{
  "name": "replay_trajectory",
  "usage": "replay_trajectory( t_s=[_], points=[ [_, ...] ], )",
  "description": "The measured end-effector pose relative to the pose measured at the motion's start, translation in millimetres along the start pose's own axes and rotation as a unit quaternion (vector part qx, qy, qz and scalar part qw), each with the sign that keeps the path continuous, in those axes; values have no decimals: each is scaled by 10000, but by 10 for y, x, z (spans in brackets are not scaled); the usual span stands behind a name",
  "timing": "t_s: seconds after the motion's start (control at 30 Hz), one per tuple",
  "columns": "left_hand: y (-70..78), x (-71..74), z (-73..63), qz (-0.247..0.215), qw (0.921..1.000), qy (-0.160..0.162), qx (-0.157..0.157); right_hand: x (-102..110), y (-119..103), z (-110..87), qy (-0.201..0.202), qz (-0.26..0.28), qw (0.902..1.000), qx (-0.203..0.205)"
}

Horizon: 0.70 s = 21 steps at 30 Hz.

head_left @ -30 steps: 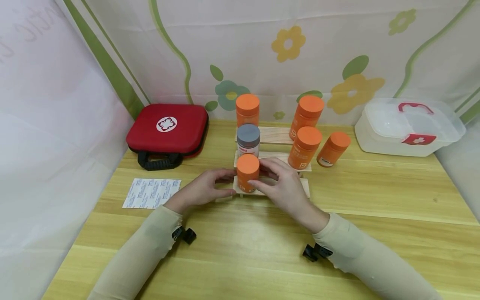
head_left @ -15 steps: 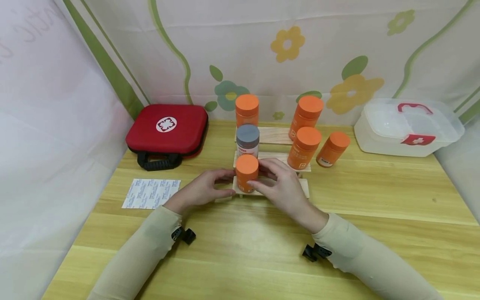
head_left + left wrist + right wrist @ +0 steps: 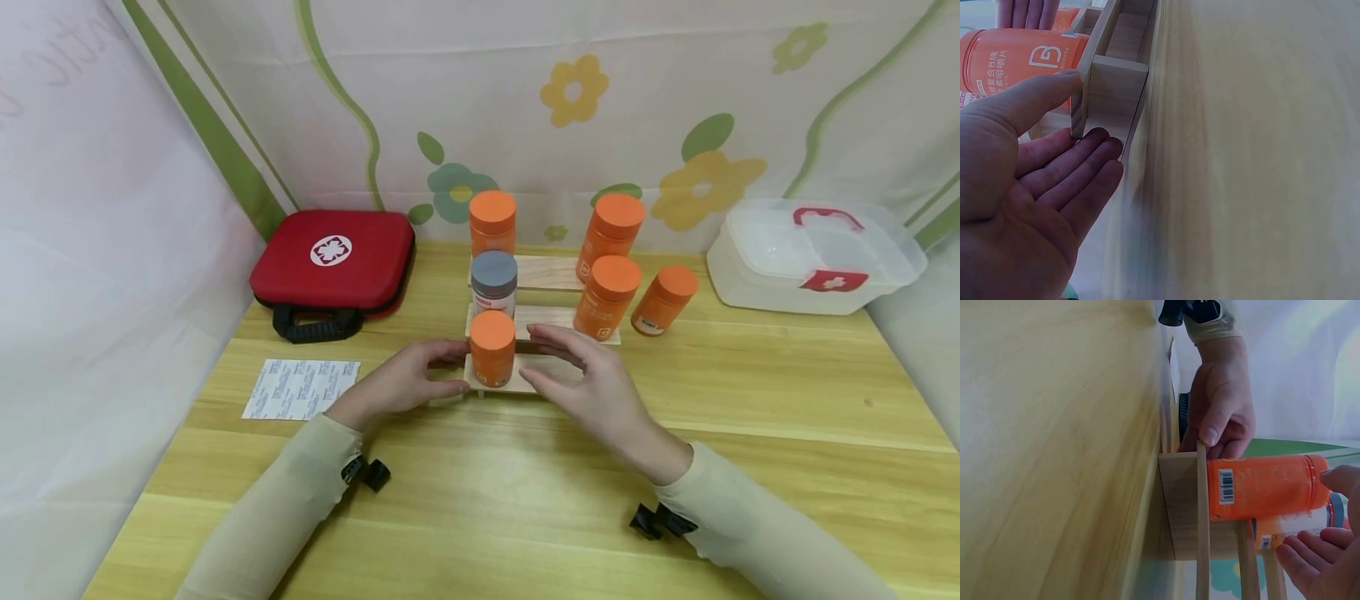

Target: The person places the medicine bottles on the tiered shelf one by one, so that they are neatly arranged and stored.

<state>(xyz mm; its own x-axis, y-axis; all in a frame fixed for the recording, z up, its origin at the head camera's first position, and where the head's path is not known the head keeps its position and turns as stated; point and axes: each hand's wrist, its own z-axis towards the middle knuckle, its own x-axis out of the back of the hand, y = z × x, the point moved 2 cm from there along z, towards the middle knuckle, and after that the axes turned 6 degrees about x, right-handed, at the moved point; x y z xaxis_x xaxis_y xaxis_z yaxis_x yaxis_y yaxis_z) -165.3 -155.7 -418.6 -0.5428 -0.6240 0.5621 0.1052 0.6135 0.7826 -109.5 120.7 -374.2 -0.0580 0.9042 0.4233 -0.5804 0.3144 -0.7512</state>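
An orange bottle (image 3: 492, 354) stands upright at the left end of the lowest step of a tiered wooden rack (image 3: 546, 272). My left hand (image 3: 401, 379) holds that end of the rack; in the left wrist view the thumb (image 3: 1047, 94) lies over the board's end with the fingers on its other side. Just right of the bottle, my right hand (image 3: 600, 392) is spread with a gap between it and the bottle. Behind this bottle is a grey-lidded bottle (image 3: 494, 279) on the middle step. Another orange bottle (image 3: 492, 221) stands on the top step.
Two orange bottles (image 3: 607, 296) stand on the rack's right side, one per upper step. A further orange bottle (image 3: 665, 300) is on the table beside it. Left are a red first-aid case (image 3: 333, 258) and a blister pack (image 3: 302, 389); a white first-aid box (image 3: 813, 254) sits right.
My right hand has let go of the front orange bottle and drawn back to the right. The bottle stays on the lowest step, and my left hand has kept its place.
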Motion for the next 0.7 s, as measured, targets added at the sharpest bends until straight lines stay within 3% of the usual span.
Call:
replay_trajectory(
  t_s=[0.27,0.7],
  points=[
    [-9,10,-1,41,10000,-1,-29,233,-52,-93,89,-87,9999,50],
    [-4,8,-3,201,9998,-2,-9,576,-81,-228,328,169,9956,859]
  ],
)
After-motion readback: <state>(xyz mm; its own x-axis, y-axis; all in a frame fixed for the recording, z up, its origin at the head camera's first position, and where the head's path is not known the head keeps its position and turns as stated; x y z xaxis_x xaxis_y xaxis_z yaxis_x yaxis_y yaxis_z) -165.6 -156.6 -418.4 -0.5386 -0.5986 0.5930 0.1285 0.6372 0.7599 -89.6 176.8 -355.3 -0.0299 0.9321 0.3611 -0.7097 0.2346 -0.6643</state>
